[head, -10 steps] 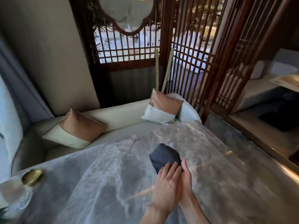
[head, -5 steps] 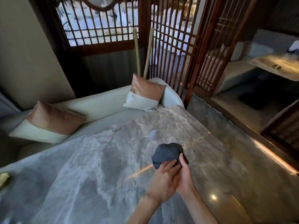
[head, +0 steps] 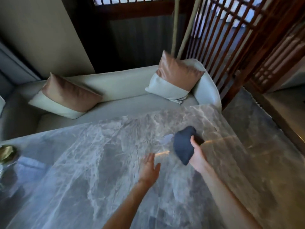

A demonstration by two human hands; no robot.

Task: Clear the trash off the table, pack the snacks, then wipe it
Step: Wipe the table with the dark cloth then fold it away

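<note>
A dark blue cloth (head: 183, 144) is bunched in my right hand (head: 197, 154), which grips it from the right, near the far right corner of the grey marble table (head: 99, 162). The cloth's lower end hangs free by the tabletop; I cannot tell whether it touches. My left hand (head: 149, 167) lies apart from the cloth, to its left, fingers spread flat over the marble and holding nothing.
A small brass dish (head: 6, 153) sits at the table's left edge. Behind the table runs a pale sofa (head: 118, 85) with two tan-and-white cushions. A wooden lattice screen (head: 231, 38) stands at the right, beside a stone floor.
Both hands were pressed together on the cloth. Now my left hand has let go and drawn back to the left, and my right hand alone has carried the cloth to the right.
</note>
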